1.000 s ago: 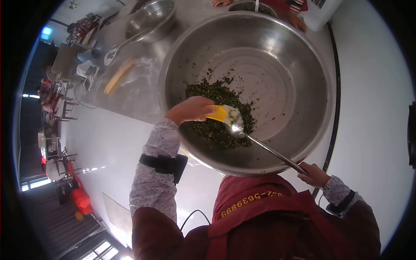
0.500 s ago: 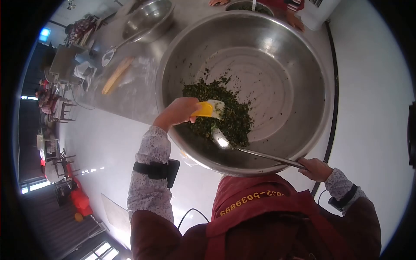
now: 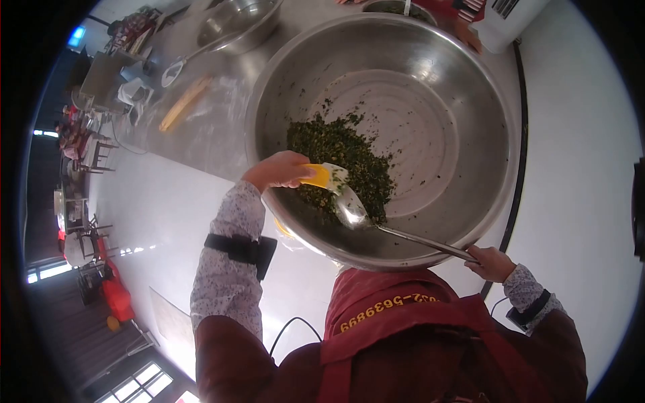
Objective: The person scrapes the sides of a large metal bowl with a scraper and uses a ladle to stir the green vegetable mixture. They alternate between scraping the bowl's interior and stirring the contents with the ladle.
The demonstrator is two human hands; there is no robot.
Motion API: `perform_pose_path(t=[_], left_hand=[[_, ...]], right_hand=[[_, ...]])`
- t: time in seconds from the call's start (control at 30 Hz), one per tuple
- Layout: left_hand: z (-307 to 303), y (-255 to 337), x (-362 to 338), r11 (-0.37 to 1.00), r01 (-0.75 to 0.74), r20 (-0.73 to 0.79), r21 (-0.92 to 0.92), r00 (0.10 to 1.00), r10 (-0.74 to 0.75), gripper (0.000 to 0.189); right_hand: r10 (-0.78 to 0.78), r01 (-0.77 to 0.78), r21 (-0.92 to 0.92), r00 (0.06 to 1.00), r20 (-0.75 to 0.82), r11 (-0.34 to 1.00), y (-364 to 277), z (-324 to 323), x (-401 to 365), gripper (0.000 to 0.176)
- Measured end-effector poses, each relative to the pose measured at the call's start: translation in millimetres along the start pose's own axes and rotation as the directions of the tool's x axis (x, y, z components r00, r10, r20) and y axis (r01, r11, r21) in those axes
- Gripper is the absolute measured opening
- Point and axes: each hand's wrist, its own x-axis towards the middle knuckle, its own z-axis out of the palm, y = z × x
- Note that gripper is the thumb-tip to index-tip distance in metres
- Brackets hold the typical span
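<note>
A wide steel basin (image 3: 487, 154) holds a heap of chopped green filling (image 3: 349, 151), gathered toward its near left side. My left hand (image 3: 279, 169) is closed on a scraper (image 3: 321, 176) with a yellow handle and a pale blade. That blade meets the bowl of a long-handled metal spoon (image 3: 351, 209), beside the heap. My right hand (image 3: 494, 264) grips the spoon's handle end at the basin's near right rim. Green bits cling to the scraper's blade.
A smaller steel bowl (image 3: 235, 30) with a long-handled utensil across it stands at the far left. A wooden rolling pin (image 3: 185, 104) lies on the table (image 3: 215, 138). Another person's hand (image 3: 468, 35) is near a container (image 3: 396, 8) at the back.
The scraper's blade has come against the spoon's bowl, and the spoon now shows more of its shiny surface. My left hand has shifted slightly. My right hand keeps its grip.
</note>
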Motion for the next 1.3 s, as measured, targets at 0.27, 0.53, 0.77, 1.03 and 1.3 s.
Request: perform_pose_path(t=[0.27,0.53,0.77,1.03,1.3], left_hand=[[16.8,-23.2,-3.9,0.998,0.012,-0.285,0.067,0.959,0.007,0.031],[32.3,2.7,-28.5,0.886,-0.063,-0.033,-0.459,0.998,0.054,0.028],[23.6,-25.6,-11.2,0.999,0.034,-0.152,-0.018,0.988,-0.036,0.025],[23.6,14.1,-26.4,0.791,-0.16,-0.078,-0.591,0.987,0.142,0.026],[19.6,-20.3,-3.2,0.991,0.054,-0.12,0.126,0.992,-0.039,0.031]], right_hand=[[0.007,-0.007,0.02,1.0,0.006,1.0,9.4,10.0,4.7,0.028],[-0.04,0.047,0.188,0.998,-0.042,0.981,21.7,21.7,2.9,0.029],[0.049,-0.043,0.316,0.999,-0.009,0.948,35.2,43.6,-9.5,0.034],[0.006,0.023,0.381,0.997,-0.075,0.924,33.9,53.0,-8.2,0.034],[0.03,0.013,0.275,0.988,-0.15,0.961,30.2,54.9,-8.1,0.035]])
